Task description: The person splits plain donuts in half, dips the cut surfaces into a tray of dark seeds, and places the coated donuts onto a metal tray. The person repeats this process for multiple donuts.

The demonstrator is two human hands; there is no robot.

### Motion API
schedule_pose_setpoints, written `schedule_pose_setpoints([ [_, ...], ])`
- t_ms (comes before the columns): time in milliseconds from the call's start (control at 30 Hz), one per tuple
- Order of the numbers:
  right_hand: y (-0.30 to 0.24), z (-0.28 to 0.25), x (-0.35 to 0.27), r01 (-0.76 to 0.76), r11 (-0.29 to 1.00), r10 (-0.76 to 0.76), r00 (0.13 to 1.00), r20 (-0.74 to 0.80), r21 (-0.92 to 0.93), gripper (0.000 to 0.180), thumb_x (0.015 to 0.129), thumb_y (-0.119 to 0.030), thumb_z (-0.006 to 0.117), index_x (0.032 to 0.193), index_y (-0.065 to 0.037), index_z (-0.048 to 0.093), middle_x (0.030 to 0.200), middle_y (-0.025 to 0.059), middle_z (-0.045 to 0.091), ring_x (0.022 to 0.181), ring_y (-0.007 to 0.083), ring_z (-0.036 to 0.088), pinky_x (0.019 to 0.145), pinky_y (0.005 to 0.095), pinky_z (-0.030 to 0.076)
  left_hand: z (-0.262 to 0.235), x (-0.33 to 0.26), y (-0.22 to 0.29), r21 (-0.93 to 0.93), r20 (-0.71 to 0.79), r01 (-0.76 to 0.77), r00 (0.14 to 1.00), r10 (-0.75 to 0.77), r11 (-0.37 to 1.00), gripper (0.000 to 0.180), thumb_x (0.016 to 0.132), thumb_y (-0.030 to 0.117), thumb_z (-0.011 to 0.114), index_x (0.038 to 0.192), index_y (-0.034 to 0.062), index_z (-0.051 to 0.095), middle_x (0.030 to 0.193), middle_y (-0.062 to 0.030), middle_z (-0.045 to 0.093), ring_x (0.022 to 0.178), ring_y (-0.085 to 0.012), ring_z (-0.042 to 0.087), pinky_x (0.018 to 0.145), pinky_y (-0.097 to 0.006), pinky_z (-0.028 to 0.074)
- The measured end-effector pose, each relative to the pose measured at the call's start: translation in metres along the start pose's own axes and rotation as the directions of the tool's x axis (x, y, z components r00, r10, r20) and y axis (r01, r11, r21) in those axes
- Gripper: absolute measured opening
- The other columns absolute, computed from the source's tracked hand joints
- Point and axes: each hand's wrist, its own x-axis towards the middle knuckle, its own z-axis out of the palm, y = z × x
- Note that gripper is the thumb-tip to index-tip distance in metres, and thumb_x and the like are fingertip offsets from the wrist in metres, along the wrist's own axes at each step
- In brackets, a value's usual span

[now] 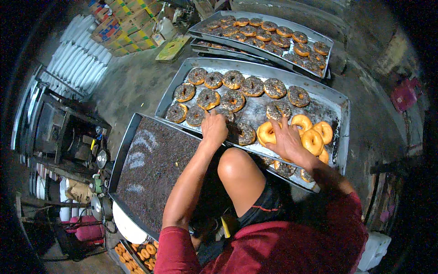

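Note:
My left hand [214,129] has curled fingers, its fingertips down among the sprinkle-topped doughnuts [208,99] in a metal tray [342,101]. One topped doughnut [195,116] lies just left of the fingertips; another is partly covered by the knuckles. What those fingers grip, if anything, is hidden. My right hand [290,140] reaches over the plain golden doughnuts at the tray's right end. Its thumb and fingers straddle a plain doughnut [266,133]. More plain doughnuts [312,141] are heaped beside that hand, some overlapping.
A deep pan of dark sprinkles [157,169] stands at left, touching the doughnut tray's near side. Behind are stacked trays of topped doughnuts [284,32]. My bent knee [239,176] is between my arms. Ring doughnuts [148,250] fill trays at lower left. Cartons [132,23] are stacked far left.

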Motion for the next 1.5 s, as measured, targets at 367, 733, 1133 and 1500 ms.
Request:
schedule_pose_setpoints([
  [367, -0.021, -0.019, 0.026, 0.198, 0.905, -0.047, 0.926, -0.375, 0.375, 0.074, 0.069, -0.015, 0.081, 0.132, -0.004, 0.044, 0.124, 0.0195, 0.051, 0.119, 0.0380, 0.052, 0.102, 0.0449, 0.044, -0.100, -0.096, -0.006, -0.948, 0.166, 0.279, 0.845, -0.508, 0.155, 0.027, 0.096, 0.019, 0.062, 0.119, 0.0066, 0.068, 0.114, -0.0124, 0.067, 0.091, -0.0218, 0.063, 0.076, -0.037, 0.053],
  [733, -0.295, -0.067, 0.051, 0.401, 0.135, -0.780, 0.607, -0.152, 0.906, 0.038, 0.096, -0.017, 0.061, 0.127, -0.002, 0.045, 0.114, 0.0059, 0.059, 0.111, 0.0149, 0.055, 0.098, 0.0312, 0.045, -0.148, -0.195, -0.062, -0.610, 0.007, -0.435, 0.833, -0.554, -0.662, 0.071, 0.100, 0.064, 0.026, 0.136, 0.0082, 0.050, 0.130, -0.0121, 0.060, 0.121, -0.0281, 0.059, 0.104, -0.049, 0.047],
  [1133, -0.496, 0.026, -0.033, 0.794, 0.237, -0.972, 0.193, 0.137, 0.559, 0.069, 0.080, -0.039, 0.074, 0.142, -0.016, 0.053, 0.114, 0.0211, 0.061, 0.109, 0.0373, 0.060, 0.098, 0.0438, 0.047, -0.150, -0.388, -0.125, -0.764, -0.055, -0.630, 0.278, -0.959, -0.139, 0.053, 0.104, 0.048, 0.026, 0.130, 0.0091, 0.051, 0.123, -0.0104, 0.060, 0.113, -0.0238, 0.061, 0.099, -0.041, 0.050],
  [1500, -0.652, 0.222, -0.070, 0.948, -0.005, -0.968, -0.084, 0.235, 0.319, 0.050, 0.071, -0.025, 0.077, 0.117, -0.012, 0.062, 0.103, 0.0255, 0.063, 0.095, 0.0437, 0.063, 0.085, 0.0495, 0.054, -0.153, -0.574, -0.165, -0.797, -0.047, -0.579, -0.224, -0.974, 0.171, 0.050, 0.100, 0.042, 0.052, 0.135, 0.0059, 0.050, 0.125, -0.0064, 0.059, 0.114, -0.0174, 0.059, 0.096, -0.035, 0.049],
])
